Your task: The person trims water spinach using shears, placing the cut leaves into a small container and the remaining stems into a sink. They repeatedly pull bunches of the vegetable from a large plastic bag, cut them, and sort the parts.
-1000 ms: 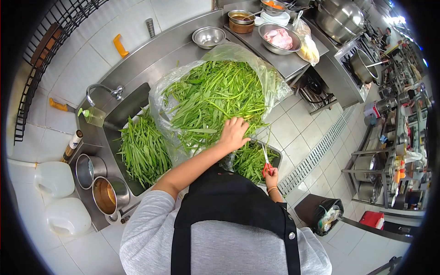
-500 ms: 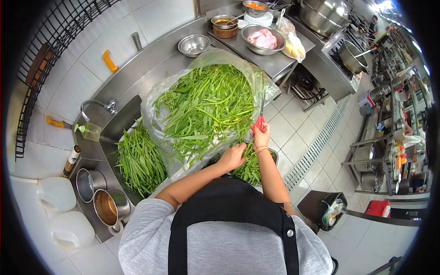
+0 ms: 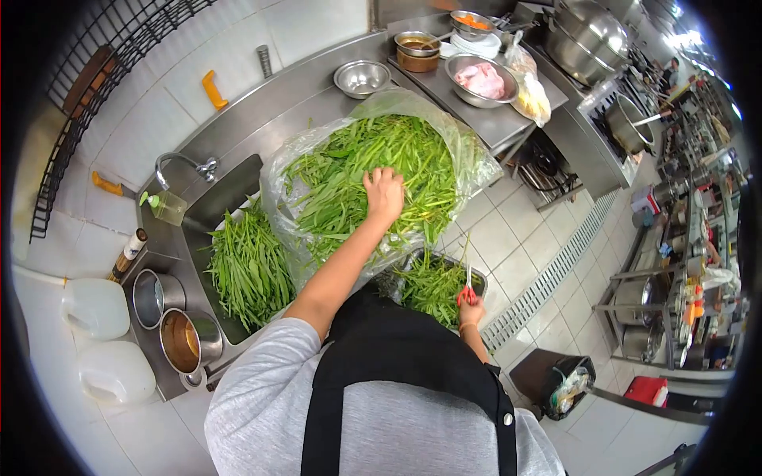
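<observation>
A large clear plastic bag point(image 3: 274, 178), opened wide on the steel counter, holds a heap of long, narrow-leaved water spinach point(image 3: 341, 186). My left hand point(image 3: 385, 194) lies on the heap, its fingers bent around some stems; the fingertips are partly hidden. Lower right, my right hand point(image 3: 471, 311) is closed around the red-handled scissors point(image 3: 467, 295), blades pointing up, beside a dark container point(image 3: 479, 282). Cut water spinach point(image 3: 432, 285) fills this container below the bag. Another pile of water spinach point(image 3: 248, 266) lies in the sink, left of the bag.
Left of me are a sink point(image 3: 208, 208), a tap point(image 3: 208, 168), a soap bottle point(image 3: 168, 208), and metal pots point(image 3: 190, 341). A steel bowl point(image 3: 362, 78) stands behind the bag. A bowl of raw meat point(image 3: 481, 82) sits on the side table. A bin point(image 3: 548, 381) is at right.
My left hand has moved from beside the right hand up onto the heap in the bag. My right hand has lowered with the scissors to the container's right edge.
</observation>
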`<state>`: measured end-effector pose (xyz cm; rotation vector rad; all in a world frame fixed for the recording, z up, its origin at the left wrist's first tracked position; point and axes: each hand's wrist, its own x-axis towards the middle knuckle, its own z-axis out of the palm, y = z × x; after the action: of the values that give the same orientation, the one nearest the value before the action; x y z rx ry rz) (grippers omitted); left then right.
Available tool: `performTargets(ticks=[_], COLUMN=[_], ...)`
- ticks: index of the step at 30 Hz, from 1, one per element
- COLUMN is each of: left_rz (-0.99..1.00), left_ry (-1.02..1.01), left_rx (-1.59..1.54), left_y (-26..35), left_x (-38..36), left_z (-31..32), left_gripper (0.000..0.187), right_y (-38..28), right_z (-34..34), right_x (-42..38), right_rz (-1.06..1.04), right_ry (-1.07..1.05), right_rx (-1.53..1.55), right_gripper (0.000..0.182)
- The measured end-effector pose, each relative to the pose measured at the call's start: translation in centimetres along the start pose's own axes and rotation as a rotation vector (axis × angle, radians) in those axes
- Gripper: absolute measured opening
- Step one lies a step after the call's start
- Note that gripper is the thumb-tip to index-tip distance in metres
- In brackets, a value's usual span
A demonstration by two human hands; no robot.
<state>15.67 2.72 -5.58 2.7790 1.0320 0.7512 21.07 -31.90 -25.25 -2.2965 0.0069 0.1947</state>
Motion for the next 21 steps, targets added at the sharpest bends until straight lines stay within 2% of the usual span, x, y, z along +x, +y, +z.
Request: performTargets(ticks=[1, 3, 4, 6, 7, 8, 10, 11, 13, 14, 16, 18, 21], left_rz=[-0.009, 0.036, 0.092, 0.088, 0.045, 0.001, -0.012, 0.007, 0.002, -0.004, 0.054, 0.095, 0.123], left_ry=[-0.013, 0.009, 0.022, -0.027, 0.057, 0.141, 0.085, 0.037, 0.000, 0.003, -0.019, 0.053, 0.073], left_rx=[-0.054, -0.149, -0.256, -0.268, -0.268, -0.267, -0.286, -0.250, -0.193, -0.189, -0.177, -0.191, -0.318], left_y=[0.0, 0.0, 0.3, 0.3, 0.1, -0.4, -2.8, -4.2, -6.1, -6.9, -7.7, -7.4, -6.8], left_x=[-0.3, -1.8, -2.7, -3.6, -3.8, -4.0, -4.1, -4.0, -3.5, -3.2, -2.6, -2.3, -3.2], left_z=[-0.2, -1.0, -1.7, -3.9, -4.8, -5.4, -5.7, -5.5, -5.3, -5.3, -6.3, -7.4, -8.6], left_gripper=[0.014, 0.015, 0.016, 0.021, 0.024, 0.028, 0.032, 0.031, 0.024, 0.024, 0.018, 0.012, 0.008], right_y=[-0.8, -1.7, -3.5, -9.4, -11.2, -12.6, -15.3, -17.0, -20.4, -21.6, -23.6, -25.4, -26.6], right_z=[-0.4, -2.3, -3.6, -5.9, -6.5, -6.7, -6.5, -6.3, -5.5, -4.7, -3.4, -2.8, -2.6], right_x=[-0.3, -1.8, -2.8, -4.3, -4.8, -4.9, -4.7, -4.8, -5.2, -5.3, -5.6, -6.0, -6.7], right_rz=[-0.015, 0.131, 0.138, 0.316, 0.217, 0.222, 0.118, 0.118, 0.138, 0.137, 0.283, 0.242, 0.303], right_ry=[-0.011, -0.242, -0.245, -0.535, -0.626, -0.623, -0.977, -0.979, -1.187, -1.194, -1.332, -1.390, -1.454], right_rx=[0.005, 0.486, 0.483, 0.568, 0.529, 0.529, 0.572, 0.570, 0.683, 0.680, 0.639, 0.596, 0.685], right_gripper=[0.031, 0.025, 0.025, 0.029, 0.030, 0.030, 0.030, 0.030, 0.032, 0.032, 0.036, 0.040, 0.042])
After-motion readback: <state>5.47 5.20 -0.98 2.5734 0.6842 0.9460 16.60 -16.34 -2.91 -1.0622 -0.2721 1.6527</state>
